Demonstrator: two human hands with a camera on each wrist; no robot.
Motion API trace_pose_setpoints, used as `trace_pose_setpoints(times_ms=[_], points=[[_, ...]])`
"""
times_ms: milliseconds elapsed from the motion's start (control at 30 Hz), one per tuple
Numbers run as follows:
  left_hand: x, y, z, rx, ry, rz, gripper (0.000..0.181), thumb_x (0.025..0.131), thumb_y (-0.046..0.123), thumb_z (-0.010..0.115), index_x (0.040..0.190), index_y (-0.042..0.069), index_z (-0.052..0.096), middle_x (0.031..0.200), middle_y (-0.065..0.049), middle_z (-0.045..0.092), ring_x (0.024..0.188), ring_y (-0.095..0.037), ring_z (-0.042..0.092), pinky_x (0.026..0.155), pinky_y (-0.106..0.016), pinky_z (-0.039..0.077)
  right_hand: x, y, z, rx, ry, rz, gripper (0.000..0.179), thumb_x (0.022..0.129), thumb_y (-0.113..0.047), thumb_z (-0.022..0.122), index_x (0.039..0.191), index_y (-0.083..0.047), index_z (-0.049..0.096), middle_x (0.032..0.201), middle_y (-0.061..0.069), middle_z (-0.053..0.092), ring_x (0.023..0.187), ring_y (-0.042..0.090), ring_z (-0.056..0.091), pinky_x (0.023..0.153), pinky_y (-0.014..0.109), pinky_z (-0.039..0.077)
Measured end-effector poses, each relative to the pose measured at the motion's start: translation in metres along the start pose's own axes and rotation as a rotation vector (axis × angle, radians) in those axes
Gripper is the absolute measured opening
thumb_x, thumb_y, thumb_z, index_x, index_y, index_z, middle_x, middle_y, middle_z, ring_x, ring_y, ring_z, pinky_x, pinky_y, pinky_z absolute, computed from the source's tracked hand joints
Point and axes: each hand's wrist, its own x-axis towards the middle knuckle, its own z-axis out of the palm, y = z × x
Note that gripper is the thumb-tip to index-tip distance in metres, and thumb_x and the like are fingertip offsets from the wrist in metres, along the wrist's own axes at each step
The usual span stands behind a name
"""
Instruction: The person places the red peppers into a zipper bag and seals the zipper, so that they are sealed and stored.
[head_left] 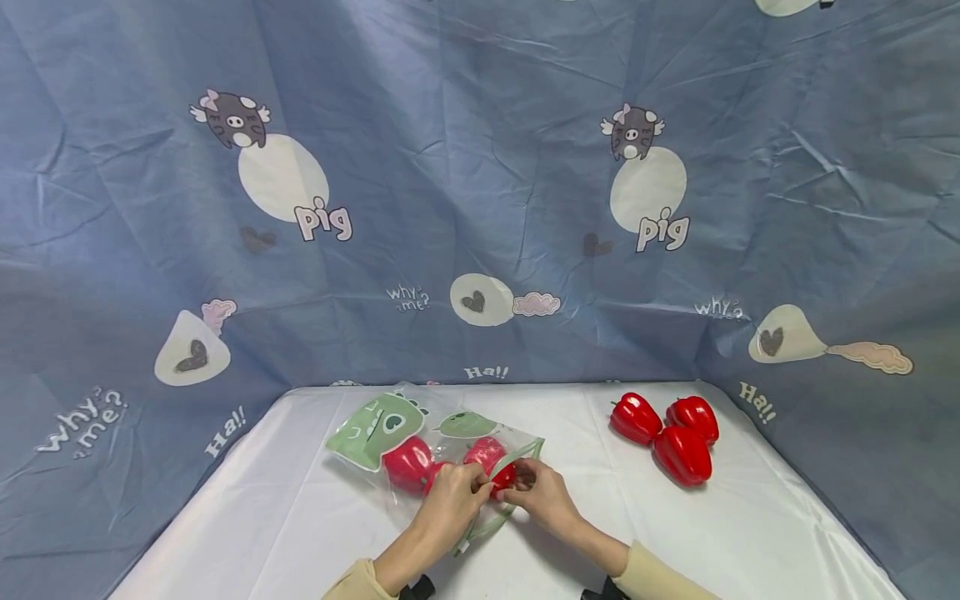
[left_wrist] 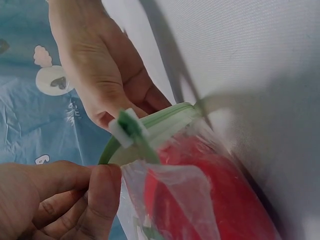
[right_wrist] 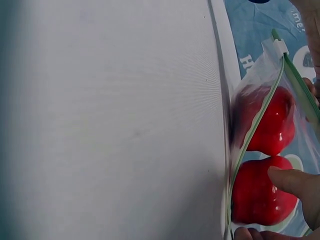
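Observation:
A clear zip bag (head_left: pixel 517 437) with green monster prints and a green-edged mouth lies in front of me, several red bell peppers (head_left: pixel 407 465) inside it. My left hand (head_left: pixel 452 493) pinches one edge of the mouth between thumb and fingers. At the parted mouth my right hand (head_left: pixel 550 502) holds a red bell pepper (right_wrist: pixel 257 195); its thumb (right_wrist: pixel 290 182) presses the pepper's side, and the other fingers curl low by the bag's near edge, partly hidden. A second pepper (right_wrist: pixel 275 122) sits right beside that one within the bag. The white slider (right_wrist: pixel 280 48) is at one end of the zip.
Three loose red bell peppers (head_left: pixel 682 455) lie grouped at the right rear of the white-covered table (head_left: pixel 750 533). Behind the table hangs a blue cloth (head_left: pixel 480 192) with pig prints, which also drapes along both sides.

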Motion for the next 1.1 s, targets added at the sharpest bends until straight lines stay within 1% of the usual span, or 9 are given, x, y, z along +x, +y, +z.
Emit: trace_pose_setpoints(times_ms=[133,300,400,533,700,833,867,1067,1100], points=[[0.000,0.000,0.001,-0.010,0.003,-0.009,0.008,0.077,0.001,0.074,0.073,0.006,0.069,0.063,0.001,0.067,0.054,0.003,0.044,0.048,-0.015,0.039,-0.005,0.001,-0.005,0.028,0.001,-0.004,0.059,0.073,-0.021,0.083,0.118,0.009,0.059,0.103,0.018,0.069,0.093,0.028,0.068,0.078,0.031,0.056],[-0.001,0.000,0.001,-0.022,-0.008,-0.023,0.009,0.077,0.000,0.073,0.072,0.007,0.070,0.063,0.002,0.066,0.054,0.003,0.045,0.047,-0.015,0.039,-0.009,0.002,-0.016,0.065,-0.005,0.009,0.057,0.075,-0.014,0.081,0.120,0.011,0.057,0.106,0.021,0.067,0.097,0.032,0.066,0.081,0.033,0.055],[0.000,0.000,0.001,-0.024,-0.013,-0.035,0.008,0.078,0.002,0.073,0.073,0.007,0.070,0.063,0.001,0.067,0.054,0.003,0.045,0.046,-0.014,0.039,-0.009,0.003,-0.023,0.068,-0.001,0.026,0.055,0.075,-0.012,0.080,0.120,0.010,0.057,0.106,0.021,0.067,0.098,0.033,0.066,0.081,0.030,0.055],[0.001,0.000,0.001,-0.031,-0.018,-0.044,0.007,0.079,0.003,0.073,0.073,0.006,0.070,0.064,0.000,0.068,0.053,0.003,0.045,0.046,-0.014,0.039,-0.010,0.003,-0.032,0.071,0.010,0.036,0.055,0.075,-0.013,0.080,0.120,0.008,0.058,0.107,0.021,0.067,0.100,0.035,0.066,0.082,0.030,0.054],[0.001,0.000,0.001,-0.030,-0.023,-0.042,0.007,0.079,0.002,0.073,0.073,0.006,0.070,0.064,0.000,0.068,0.054,0.003,0.045,0.047,-0.014,0.039,-0.012,0.002,-0.043,0.077,0.014,0.048,0.054,0.075,-0.013,0.080,0.120,0.007,0.059,0.110,0.024,0.066,0.100,0.037,0.065,0.084,0.035,0.054],[0.000,0.000,0.002,-0.029,-0.021,-0.039,0.006,0.078,0.002,0.073,0.074,0.005,0.071,0.064,0.001,0.067,0.054,0.003,0.045,0.046,-0.014,0.039,-0.014,0.002,-0.049,0.108,0.028,0.072,0.052,0.074,-0.011,0.080,0.119,0.006,0.059,0.111,0.023,0.066,0.103,0.035,0.064,0.085,0.034,0.054],[0.000,0.000,0.002,-0.030,-0.020,-0.037,0.006,0.078,0.001,0.073,0.074,0.005,0.071,0.064,0.001,0.067,0.054,0.003,0.045,0.046,-0.014,0.039,-0.016,-0.003,-0.051,0.117,0.037,0.079,0.050,0.075,-0.009,0.079,0.118,0.006,0.060,0.111,0.023,0.065,0.104,0.036,0.063,0.086,0.036,0.054],[0.000,-0.001,0.002,-0.024,-0.011,-0.028,0.006,0.078,0.001,0.073,0.074,0.005,0.071,0.064,0.000,0.067,0.054,0.002,0.045,0.047,-0.014,0.040,-0.019,0.000,-0.062,0.119,0.048,0.078,0.049,0.075,-0.005,0.079,0.118,0.007,0.059,0.112,0.022,0.065,0.106,0.036,0.062,0.088,0.038,0.053],[0.000,-0.001,0.002,-0.022,-0.009,-0.028,0.006,0.078,0.001,0.073,0.074,0.005,0.071,0.064,0.000,0.068,0.055,0.002,0.045,0.048,-0.014,0.040,-0.018,0.005,-0.064,0.112,0.044,0.077,0.050,0.075,-0.007,0.079,0.119,0.006,0.059,0.112,0.021,0.066,0.106,0.035,0.063,0.088,0.037,0.053]])
